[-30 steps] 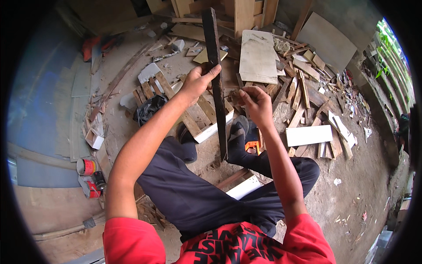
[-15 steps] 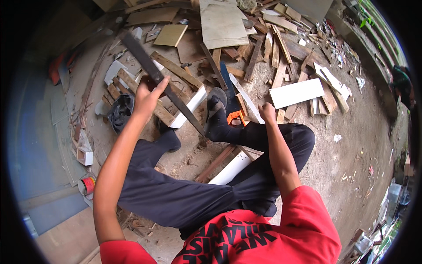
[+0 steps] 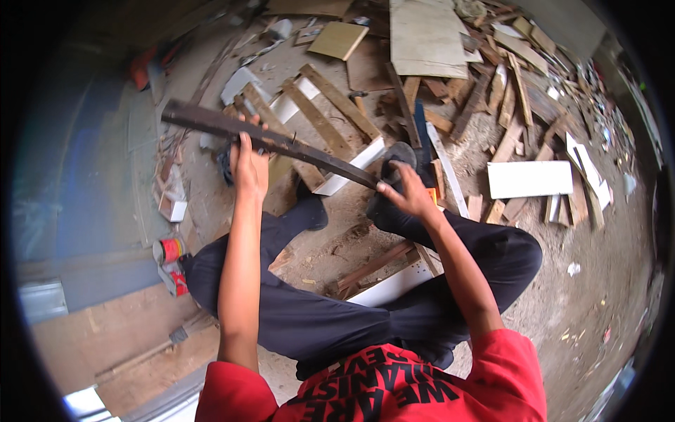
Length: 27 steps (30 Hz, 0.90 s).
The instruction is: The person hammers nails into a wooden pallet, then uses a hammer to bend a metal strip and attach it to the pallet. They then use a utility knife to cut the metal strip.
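Note:
A long dark wooden strip point(image 3: 320, 159) slants across in front of me, its far-left end higher, with what looks like a nail sticking up from it. My left hand point(image 3: 249, 169) is closed around its left half. At its right end, my right hand point(image 3: 415, 195) grips the tip between thumb and fingers. Beneath the strip lies a slatted wooden frame point(image 3: 320, 125) with a white end board point(image 3: 355, 169). Just beyond my right hand is a handsaw point(image 3: 421, 126) with an orange handle, partly hidden by my hand and foot.
A hammer point(image 3: 359, 104) lies beyond the frame. Scrap wood and a white board point(image 3: 531, 180) are on the right, a large pale panel point(image 3: 429, 39) at the back. Red cans point(image 3: 169, 251) stand left of my knee. Between my legs is another white piece point(image 3: 394, 283).
My right hand has moved from a fist near my knee to the strip's right end. The strip has swung flatter, and the view has shifted left.

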Motion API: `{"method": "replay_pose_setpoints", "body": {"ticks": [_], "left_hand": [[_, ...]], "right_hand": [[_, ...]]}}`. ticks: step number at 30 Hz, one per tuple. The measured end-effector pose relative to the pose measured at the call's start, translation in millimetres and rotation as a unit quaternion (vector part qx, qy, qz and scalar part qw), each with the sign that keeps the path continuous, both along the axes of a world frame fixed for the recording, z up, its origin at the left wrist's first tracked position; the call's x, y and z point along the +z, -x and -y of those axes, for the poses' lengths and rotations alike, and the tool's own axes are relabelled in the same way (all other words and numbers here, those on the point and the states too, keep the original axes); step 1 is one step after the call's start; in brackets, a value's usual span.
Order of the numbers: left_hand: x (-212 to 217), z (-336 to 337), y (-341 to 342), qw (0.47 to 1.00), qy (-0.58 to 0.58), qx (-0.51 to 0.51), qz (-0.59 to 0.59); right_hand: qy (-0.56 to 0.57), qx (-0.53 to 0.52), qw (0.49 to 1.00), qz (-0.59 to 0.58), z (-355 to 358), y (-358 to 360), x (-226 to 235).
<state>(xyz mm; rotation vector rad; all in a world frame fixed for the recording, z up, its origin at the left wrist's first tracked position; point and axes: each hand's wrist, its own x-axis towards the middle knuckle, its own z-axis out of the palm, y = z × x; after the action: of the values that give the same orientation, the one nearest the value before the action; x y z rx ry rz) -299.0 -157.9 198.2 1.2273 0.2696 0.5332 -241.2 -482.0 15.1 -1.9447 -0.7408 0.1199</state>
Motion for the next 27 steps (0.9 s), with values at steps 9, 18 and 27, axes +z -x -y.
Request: {"method": "replay_pose_setpoints", "body": {"ticks": [9, 18, 27], "left_hand": [[-32, -56, -58, 0.991, 0.137, -0.001, 0.014], [-77, -111, -63, 0.982, 0.013, 0.101, -0.161], [-200, -48, -18, 0.963, -0.139, 0.155, -0.169]], "right_hand": [[0.025, 0.164, 0.960, -0.227, -39, 61, 41], [-0.087, 0.043, 0.959, -0.265, -143, 53, 59], [-0.037, 0.032, 0.960, -0.275, -196, 9, 4]]}}
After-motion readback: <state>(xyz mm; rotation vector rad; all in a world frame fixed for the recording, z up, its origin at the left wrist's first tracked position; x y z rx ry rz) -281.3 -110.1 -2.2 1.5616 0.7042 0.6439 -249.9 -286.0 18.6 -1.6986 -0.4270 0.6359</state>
